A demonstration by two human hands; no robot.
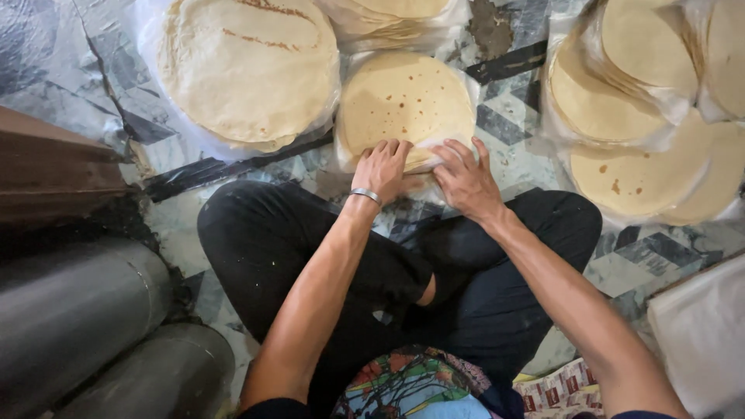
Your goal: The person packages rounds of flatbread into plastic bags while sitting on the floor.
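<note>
You sit cross-legged on the patterned tile floor (512, 116), and that puts the small stack of flatbreads (406, 105) straight ahead of your knees, within easy reach of both arms. It lies in a clear plastic bag (340, 116) whose open edge faces you, which looks like the reason both hands meet at its near rim. Your left hand (380, 167), with a metal bangle (366, 195) at the wrist, has its fingers (392, 149) curled down and pressing on the near edge of the stack, seemingly to pin it flat. Your right hand (466, 180) lies just beside it, fingers spread and bent over the plastic at the same edge; whether they pinch the film or only rest on it I cannot tell. A larger bagged stack (248, 70) sits to the left, touching the small one, and more bagged stacks (636, 116) lie to the right, well apart, so the space between stays a working spot. Two grey cylinders (85, 326) lie by your left leg.
</note>
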